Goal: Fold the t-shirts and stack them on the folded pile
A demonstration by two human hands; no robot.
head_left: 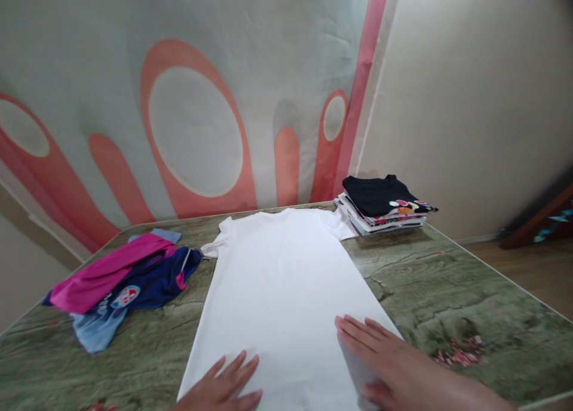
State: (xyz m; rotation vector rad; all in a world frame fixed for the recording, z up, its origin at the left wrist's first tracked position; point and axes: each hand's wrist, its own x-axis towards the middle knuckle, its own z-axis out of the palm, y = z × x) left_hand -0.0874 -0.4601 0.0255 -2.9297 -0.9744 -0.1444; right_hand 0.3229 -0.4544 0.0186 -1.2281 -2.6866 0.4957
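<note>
A white T-shirt [286,286] lies spread flat on the table, its neck toward the wall and its short sleeves out to both sides. Near its lower left part, my left hand [226,387] rests on the cloth with fingers spread. My right hand [380,351] lies on the lower right side of the shirt, fingers stretched out and the thumb apart. Neither hand grips the fabric. The shirt's bottom hem is out of view below the frame.
To the left, a loose pile of pink, navy and light blue clothes [129,274] lies on the wood-patterned table [430,280]. At the back right stands a stack of folded shirts [385,202], a black one on top. A wall with coral shapes [264,89] rises behind the table.
</note>
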